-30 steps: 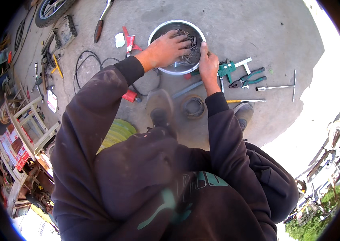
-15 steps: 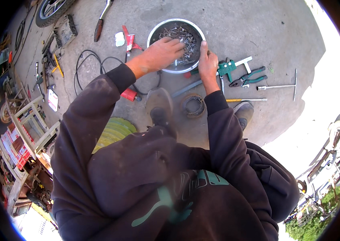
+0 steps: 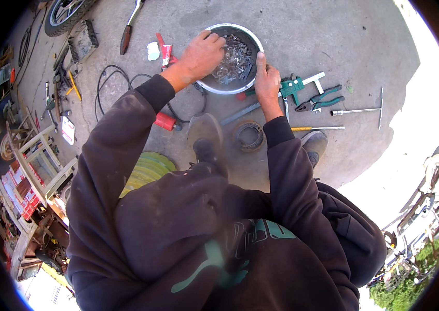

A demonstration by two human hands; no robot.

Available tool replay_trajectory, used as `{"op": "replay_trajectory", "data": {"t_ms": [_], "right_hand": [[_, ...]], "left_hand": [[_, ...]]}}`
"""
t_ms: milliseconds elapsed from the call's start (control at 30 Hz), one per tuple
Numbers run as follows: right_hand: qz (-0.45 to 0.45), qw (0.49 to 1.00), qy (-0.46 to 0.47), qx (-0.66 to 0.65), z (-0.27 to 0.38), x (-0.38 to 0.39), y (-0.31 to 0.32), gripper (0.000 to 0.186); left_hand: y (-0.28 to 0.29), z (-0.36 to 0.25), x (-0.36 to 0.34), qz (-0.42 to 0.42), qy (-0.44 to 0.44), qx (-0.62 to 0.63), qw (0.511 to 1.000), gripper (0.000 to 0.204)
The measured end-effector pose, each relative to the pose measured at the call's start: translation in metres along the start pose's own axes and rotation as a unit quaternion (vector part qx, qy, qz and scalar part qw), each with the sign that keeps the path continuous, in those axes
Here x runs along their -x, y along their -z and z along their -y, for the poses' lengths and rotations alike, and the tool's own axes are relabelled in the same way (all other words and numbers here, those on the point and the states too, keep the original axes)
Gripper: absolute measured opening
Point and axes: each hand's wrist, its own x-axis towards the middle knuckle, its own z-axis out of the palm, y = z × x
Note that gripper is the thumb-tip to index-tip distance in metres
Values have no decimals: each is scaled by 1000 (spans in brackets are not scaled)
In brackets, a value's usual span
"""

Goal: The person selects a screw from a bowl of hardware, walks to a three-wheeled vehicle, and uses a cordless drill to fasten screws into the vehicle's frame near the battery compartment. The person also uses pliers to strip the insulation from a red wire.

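A round metal bowl [image 3: 230, 92] sits on the concrete floor [image 3: 365, 62] in front of the person, toward the far edge of the floor in view, with a heap of small, loose metal hardware [image 3: 236, 61] spread over its bottom. The left hand [image 3: 204, 54] is at the bowl's left edge, back of the hand upward and fingers half curled in over the rim; the fingertips are hidden, so I cannot tell whether they have hold of anything. The right hand [image 3: 268, 80] is closed around the bowl's right edge, its thumb lying along the rim and the other fingers mostly out of sight. Just off the bowl's near right edge lies a green-and-silver tool [image 3: 293, 89], with green-handled pliers [image 3: 313, 102] beside it and a T-handled socket wrench [image 3: 354, 112] farther out toward the floor's sunlit right edge. A yellow-handled rod [image 3: 302, 129] lies on the near side of these, close to the right shoe [image 3: 314, 145]. Between the shoes is a brownish ring-shaped part [image 3: 237, 136], near the left shoe [image 3: 205, 136]. Off the bowl's left edge are a red tool [image 3: 165, 52], a crumpled white scrap [image 3: 153, 51] and a looped black cable [image 3: 99, 98]; a red cylinder [image 3: 164, 122] lies nearer the person. A wheel [image 3: 69, 24] occupies the floor's far left corner in view.
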Motion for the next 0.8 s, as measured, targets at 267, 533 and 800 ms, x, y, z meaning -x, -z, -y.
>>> {"op": "replay_trajectory", "data": {"t_ms": [267, 533, 800], "right_hand": [[1, 1000, -8, -19, 1, 0, 1, 72], [5, 1000, -4, -20, 2, 0, 1, 71], [5, 1000, 2, -2, 1, -2, -1, 73]], "left_hand": [[3, -20, -16, 62, -100, 213, 970, 13], [-8, 3, -7, -7, 11, 70, 997, 18], [6, 1, -5, 30, -29, 138, 990, 20]]}}
